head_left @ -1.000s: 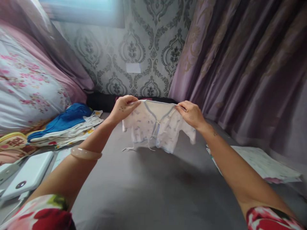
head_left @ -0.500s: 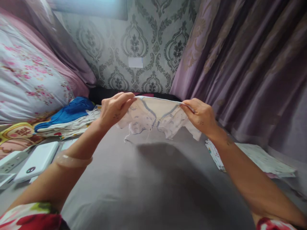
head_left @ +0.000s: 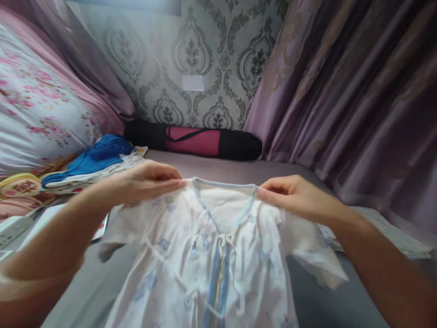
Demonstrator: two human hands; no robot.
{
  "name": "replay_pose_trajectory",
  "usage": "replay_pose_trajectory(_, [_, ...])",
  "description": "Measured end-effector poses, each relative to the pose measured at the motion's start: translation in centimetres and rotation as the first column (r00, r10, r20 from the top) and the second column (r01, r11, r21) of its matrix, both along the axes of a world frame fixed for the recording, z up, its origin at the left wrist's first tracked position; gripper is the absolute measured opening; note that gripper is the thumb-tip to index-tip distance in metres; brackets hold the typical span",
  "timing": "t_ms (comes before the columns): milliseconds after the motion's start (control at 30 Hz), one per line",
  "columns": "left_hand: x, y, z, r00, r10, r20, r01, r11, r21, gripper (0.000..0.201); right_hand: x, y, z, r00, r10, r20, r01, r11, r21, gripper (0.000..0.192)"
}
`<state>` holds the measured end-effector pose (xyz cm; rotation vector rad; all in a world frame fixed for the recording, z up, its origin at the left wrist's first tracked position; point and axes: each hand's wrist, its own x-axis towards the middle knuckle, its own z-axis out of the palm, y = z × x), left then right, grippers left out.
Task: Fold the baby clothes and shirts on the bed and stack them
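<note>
A small white baby shirt (head_left: 252, 269) with blue trim, blue prints and white tie strings hangs spread out in front of me. My left hand (head_left: 153, 180) pinches its shoulder beside the left end of the neckline. At the opposite shoulder, my right hand (head_left: 290, 193) grips the cloth between thumb and fingers. The neckline is stretched level between both hands. Sleeves drape outward below each wrist, and the lower hem runs out of view at the bottom.
A grey sheet (head_left: 341, 291) lies underneath. At the back rests a black and maroon roll bag (head_left: 194, 140). Blue folded clothing (head_left: 92, 157) and a floral pillow (head_left: 41, 109) are on the left, folded white cloth (head_left: 385, 228) on the right, by the purple curtain (head_left: 341, 105).
Both hands have come lower and nearer with the baby shirt, which has opened from a bunched, foreshortened shape into a full hanging front. The roll bag behind is now uncovered.
</note>
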<state>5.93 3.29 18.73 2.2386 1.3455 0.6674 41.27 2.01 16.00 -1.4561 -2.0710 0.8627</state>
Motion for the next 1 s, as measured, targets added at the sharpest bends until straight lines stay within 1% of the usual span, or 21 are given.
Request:
replay_pose_trajectory(33, [0.4, 1.4, -1.9, 0.994, -0.082, -0.068, 0.071, 0.986, -0.152, 0.053, 0.2, 1.5, -2.3, 0.999, 0.049, 0.000, -0.049, 0.998, -0.035, 0.044])
replay_pose_trajectory(67, [0.7, 2.8, -4.2, 0.987, -0.123, -0.103, 0.095, 0.966, -0.242, 0.054, 0.2, 2.9, -4.8, 0.995, 0.097, 0.015, -0.095, 0.993, -0.064, 0.043])
replay_pose_trajectory(100, [0.9, 4.2, -6.8, 0.980, -0.136, -0.145, 0.091, 0.956, -0.279, 0.054, 0.0, 4.1, -7.4, 0.993, 0.114, 0.040, -0.111, 0.991, -0.074, 0.043])
replay_pose_trajectory(167, [1.2, 6.5, -11.9, 0.970, -0.098, -0.222, 0.043, 0.970, -0.239, 0.048, -0.6, 6.0, -12.0, 0.990, 0.082, 0.119, -0.076, 0.995, -0.058, 0.044])
replay_pose_trajectory(200, [1.3, 7.3, -14.2, 0.961, -0.075, -0.266, 0.021, 0.979, -0.201, 0.045, -1.0, 6.6, -13.9, 0.983, 0.058, 0.173, -0.055, 0.998, -0.026, 0.041])
replay_pose_trajectory(233, [1.3, 8.0, -16.2, 0.950, -0.060, -0.306, 0.013, 0.988, -0.151, 0.043, -1.4, 7.0, -15.2, 0.970, 0.036, 0.242, -0.043, 0.999, 0.025, 0.039])
replay_pose_trajectory(267, [1.3, 8.5, -17.7, 0.937, -0.037, -0.346, 0.003, 0.995, -0.100, 0.041, -1.7, 7.3, -16.2, 0.949, 0.013, 0.316, -0.038, 0.997, 0.073, 0.037])
replay_pose_trajectory(300, [1.2, 9.0, -18.9, 0.921, -0.019, -0.389, -0.002, 0.999, -0.054, 0.040, -2.0, 7.4, -16.8, 0.918, -0.008, 0.397, -0.041, 0.993, 0.115, 0.035])
replay_pose_trajectory(333, [1.2, 9.4, -19.8, 0.904, -0.004, -0.427, -0.001, 1.000, -0.011, 0.040, -2.1, 7.6, -17.1, 0.877, -0.024, 0.480, -0.051, 0.988, 0.143, 0.034])
replay_pose_trajectory(400, [1.1, 10.1, -20.7, 0.871, 0.017, -0.491, 0.009, 0.999, 0.050, 0.040, -2.2, 7.9, -17.3, 0.775, -0.038, 0.630, -0.082, 0.984, 0.160, 0.033])
replay_pose_trajectory(467, [1.1, 10.9, -21.0, 0.844, 0.020, -0.537, 0.024, 0.997, 0.075, 0.041, -2.1, 8.6, -17.5, 0.686, -0.027, 0.727, -0.116, 0.982, 0.146, 0.035])
replay_pose_trajectory(533, [1.3, 11.9, -21.0, 0.817, 0.011, -0.576, 0.040, 0.996, 0.076, 0.042, -2.1, 9.6, -17.7, 0.636, -0.008, 0.771, -0.145, 0.981, 0.130, 0.037])
replay_pose_trajectory(633, [1.7, 13.5, -21.0, 0.787, -0.005, -0.617, 0.071, 0.994, 0.083, 0.042, -2.2, 11.3, -17.8, 0.606, 0.015, 0.795, -0.165, 0.981, 0.107, 0.038])
replay_pose_trajectory(733, [2.0, 15.2, -21.0, 0.780, -0.011, -0.625, 0.088, 0.992, 0.092, 0.042, -2.2, 13.2, -17.6, 0.596, 0.031, 0.802, -0.165, 0.983, 0.085, 0.039])
replay_pose_trajectory(900, [2.4, 18.2, -21.0, 0.802, 0.011, -0.597, 0.047, 0.996, 0.082, 0.040, -2.0, 16.7, -17.2, 0.601, 0.035, 0.798, -0.153, 0.986, 0.071, 0.039])
replay_pose_trajectory(1000, [2.6, 19.8, -20.9, 0.826, 0.057, -0.561, 0.002, 0.995, 0.103, 0.042, -2.0, 18.7, -17.1, 0.607, 0.017, 0.794, -0.140, 0.986, 0.086, 0.038])
